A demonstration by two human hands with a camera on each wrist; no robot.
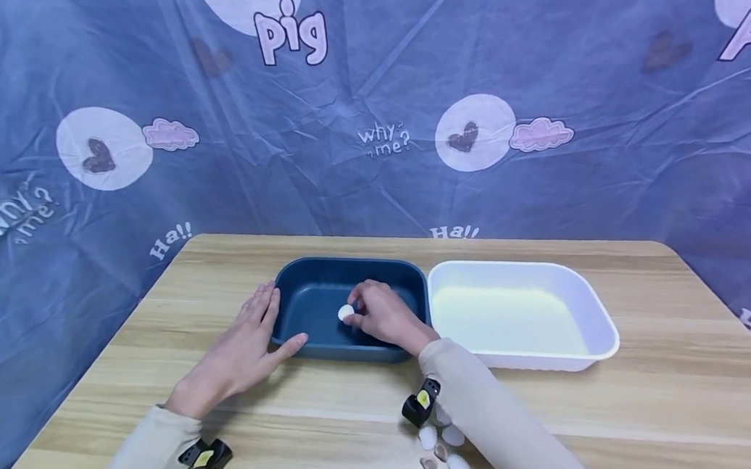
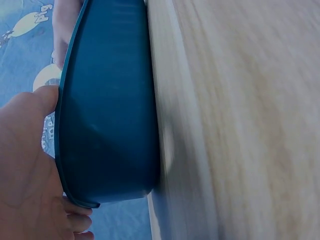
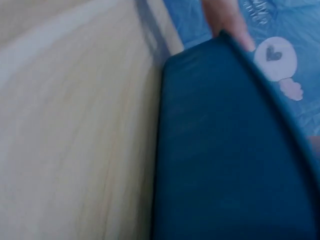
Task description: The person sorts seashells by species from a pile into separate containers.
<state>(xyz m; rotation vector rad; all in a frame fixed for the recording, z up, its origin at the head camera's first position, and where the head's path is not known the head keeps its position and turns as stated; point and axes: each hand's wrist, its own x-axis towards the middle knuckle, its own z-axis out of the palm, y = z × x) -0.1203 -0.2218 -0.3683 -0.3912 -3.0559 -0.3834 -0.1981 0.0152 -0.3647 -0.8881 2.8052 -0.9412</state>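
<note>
A dark blue tray (image 1: 347,353) stands on the wooden table. My left hand (image 1: 246,342) rests on its left end, the straight fingers along the rim and the thumb over the front edge. The left wrist view shows that hand (image 2: 30,165) at the tray's corner, beside the outer wall (image 2: 110,110). Inside the tray, low over its floor, my right hand (image 1: 383,313) pinches a small round white piece (image 1: 346,312) between thumb and fingers. In the right wrist view the tray's front wall (image 3: 230,145) hides most of the right hand and the white piece.
A white tray (image 1: 517,361) stands right beside the blue one, on its right. Several white and brownish shell-like pieces (image 1: 457,465) lie on the table (image 1: 322,434) under and beside my right forearm. A blue printed cloth (image 1: 352,189) hangs behind the table.
</note>
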